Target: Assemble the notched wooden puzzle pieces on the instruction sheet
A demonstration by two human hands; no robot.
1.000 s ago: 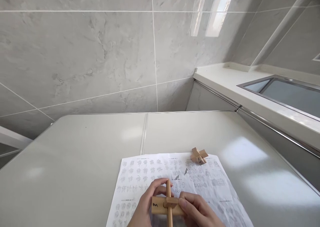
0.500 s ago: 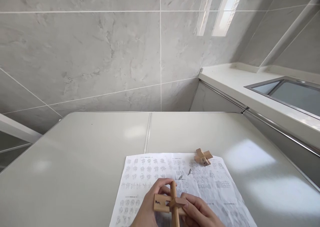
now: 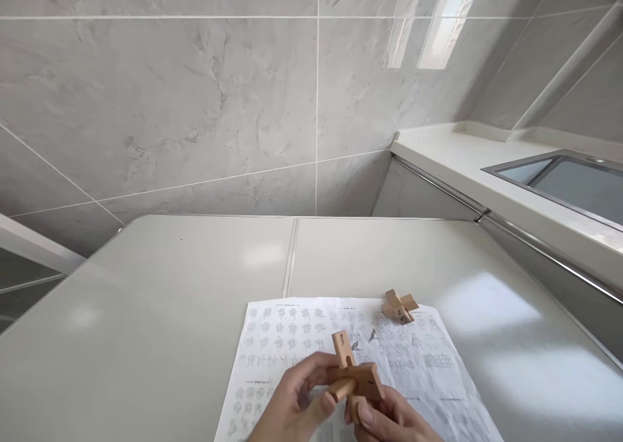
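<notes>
Both hands hold a wooden interlocking puzzle (image 3: 353, 376) made of crossed notched bars, just above a printed instruction sheet (image 3: 287, 338) on a pale grey table (image 3: 170, 299). My left hand (image 3: 292, 403) grips the bars from the left and below. My right hand (image 3: 389, 419) grips them from the right, thumb under the cross. One bar with a dark mark sticks up and tilts left. A second, smaller wooden cross assembly (image 3: 400, 306) lies at the sheet's far right corner, untouched.
A grey tiled wall (image 3: 219, 104) rises behind the table. To the right runs a white countertop (image 3: 462, 159) with a steel sink (image 3: 574, 179) set into it. A seam (image 3: 291, 260) splits the tabletop down the middle.
The puzzle has been turned in my hands: the long flat bar with the mark, earlier lying level, now points up and tilts. The camera has shifted slightly left.
</notes>
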